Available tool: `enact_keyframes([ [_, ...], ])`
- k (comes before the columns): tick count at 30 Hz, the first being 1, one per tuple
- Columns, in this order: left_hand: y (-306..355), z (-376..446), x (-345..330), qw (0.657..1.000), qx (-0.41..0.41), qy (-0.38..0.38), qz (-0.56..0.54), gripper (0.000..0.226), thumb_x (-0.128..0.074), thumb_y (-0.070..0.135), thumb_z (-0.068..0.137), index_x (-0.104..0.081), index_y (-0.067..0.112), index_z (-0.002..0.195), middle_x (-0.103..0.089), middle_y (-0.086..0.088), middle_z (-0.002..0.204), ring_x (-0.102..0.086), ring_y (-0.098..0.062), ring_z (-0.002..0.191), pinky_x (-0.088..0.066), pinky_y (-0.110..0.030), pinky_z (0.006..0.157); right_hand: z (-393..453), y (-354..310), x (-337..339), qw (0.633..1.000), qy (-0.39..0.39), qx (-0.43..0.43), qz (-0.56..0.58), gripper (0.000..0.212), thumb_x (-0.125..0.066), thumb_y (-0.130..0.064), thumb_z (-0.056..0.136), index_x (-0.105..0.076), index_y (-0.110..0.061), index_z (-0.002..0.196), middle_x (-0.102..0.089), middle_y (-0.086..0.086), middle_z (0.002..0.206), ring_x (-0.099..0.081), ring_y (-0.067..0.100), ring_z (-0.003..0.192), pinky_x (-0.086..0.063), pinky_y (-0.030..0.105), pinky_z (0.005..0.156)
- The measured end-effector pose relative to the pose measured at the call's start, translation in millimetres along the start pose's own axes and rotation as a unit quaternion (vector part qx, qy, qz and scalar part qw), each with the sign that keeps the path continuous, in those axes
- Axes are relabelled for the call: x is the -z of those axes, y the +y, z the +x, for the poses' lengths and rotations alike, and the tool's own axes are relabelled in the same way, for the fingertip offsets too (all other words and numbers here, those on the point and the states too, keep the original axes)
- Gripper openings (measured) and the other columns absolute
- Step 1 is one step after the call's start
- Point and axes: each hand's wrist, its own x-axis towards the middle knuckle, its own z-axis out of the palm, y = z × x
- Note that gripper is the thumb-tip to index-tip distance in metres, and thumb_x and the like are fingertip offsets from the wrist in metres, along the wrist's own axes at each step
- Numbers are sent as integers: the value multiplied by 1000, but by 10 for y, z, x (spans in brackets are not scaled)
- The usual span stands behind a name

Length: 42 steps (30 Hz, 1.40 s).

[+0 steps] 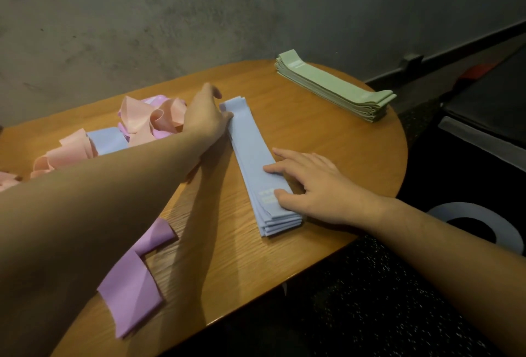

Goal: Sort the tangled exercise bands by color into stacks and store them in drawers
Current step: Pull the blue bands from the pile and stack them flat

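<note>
A stack of light blue bands (252, 145) lies flat in the middle of the wooden table (327, 134). My left hand (206, 113) presses against the stack's far end, its fingers partly hidden. My right hand (310, 183) rests flat on the near end, fingers straight and thumb against the edge. A neat stack of green bands (333, 84) sits at the far right of the table. A tangled heap of pink bands (148, 118) with purple and one blue band (106, 140) lies at the left. A loose purple band (136, 279) lies under my left forearm.
A grey concrete wall stands right behind the table. To the right, off the table, are a dark cabinet or box (489, 106) and a round white ring-shaped object (478, 225) on the dark speckled floor. The table's rounded edge runs close to my right wrist.
</note>
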Motion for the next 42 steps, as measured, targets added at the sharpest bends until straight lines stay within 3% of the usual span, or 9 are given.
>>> enact_keyframes([
  [5, 78, -109, 53, 992, -111, -4, 66, 36, -62, 31, 98, -49, 21, 130, -51, -3, 132, -54, -15, 97, -49, -29, 75, 9, -28, 55, 1000, -7, 8, -23, 55, -57, -47, 93, -42, -42, 145, -20, -19, 161, -21, 7, 145, -17, 33, 118],
  [15, -116, -603, 551, 974, -212, -22, 77, 20, -58, 33, 98, -59, 24, 116, -52, 6, 113, -53, -18, 100, -48, -31, 81, 91, -438, 178, 996, 72, 52, 31, 44, -65, -31, 92, -55, -32, 135, -52, -11, 140, -46, 9, 130, -41, 36, 110],
  [19, -389, -857, 880, 969, -234, -11, 78, 23, -57, 36, 92, -63, 22, 109, -60, -1, 111, -57, -22, 102, -49, -41, 88, 139, -730, 143, 994, 63, 87, 18, 39, -64, -29, 93, -58, -29, 132, -55, -11, 135, -47, 2, 124, -36, 18, 102],
  [21, -553, -999, 1044, 972, -221, -2, 79, 23, -60, 34, 91, -66, 19, 108, -61, -3, 113, -58, -24, 104, -46, -39, 88, 169, -891, 100, 993, 58, 105, 12, 38, -65, -27, 94, -60, -28, 131, -56, -13, 133, -43, -8, 117, -29, 1, 93],
  [24, -807, -1234, 1304, 979, -188, 8, 78, 30, -54, 37, 86, -66, 19, 108, -60, -1, 113, -57, -25, 104, -44, -41, 89, 226, -1134, -1, 990, 60, 130, 20, 38, -67, -20, 92, -62, -22, 129, -60, -8, 131, -46, -5, 117, -25, -5, 91],
  [27, -1111, -1423, 1538, 983, -163, 23, 78, 27, -57, 33, 88, -66, 19, 109, -59, 1, 110, -56, -24, 106, -41, -37, 89, 290, -1375, -130, 987, 54, 145, 38, 42, -68, -16, 89, -60, -23, 130, -60, -11, 128, -48, -4, 117, -28, -3, 95],
  [32, -1569, -1731, 1851, 985, -140, 51, 82, 20, -58, 31, 91, -65, 20, 105, -59, 1, 111, -55, -22, 106, -44, -42, 92, 419, -1766, -347, 990, 25, 131, 45, 47, -65, -29, 91, -52, -36, 136, -60, -14, 133, -54, 4, 120, -45, 24, 101],
  [35, -1817, -1917, 1977, 987, -126, 61, 76, 16, -60, 30, 92, -64, 25, 106, -56, 8, 109, -56, -18, 100, -47, -38, 86, 475, -1972, -438, 989, 3, 142, 34, 45, -63, -32, 94, -51, -36, 137, -59, -16, 128, -55, 3, 115, -44, 18, 91],
  [42, -2259, -2274, 2215, 986, -86, 100, 97, 17, -66, 27, 92, -63, 28, 109, -59, 9, 116, -55, -11, 108, -47, -37, 96, 629, -2268, -652, 987, -21, 157, 28, 40, -62, -29, 93, -56, -34, 132, -62, -13, 128, -58, 1, 113, -49, 20, 95],
])
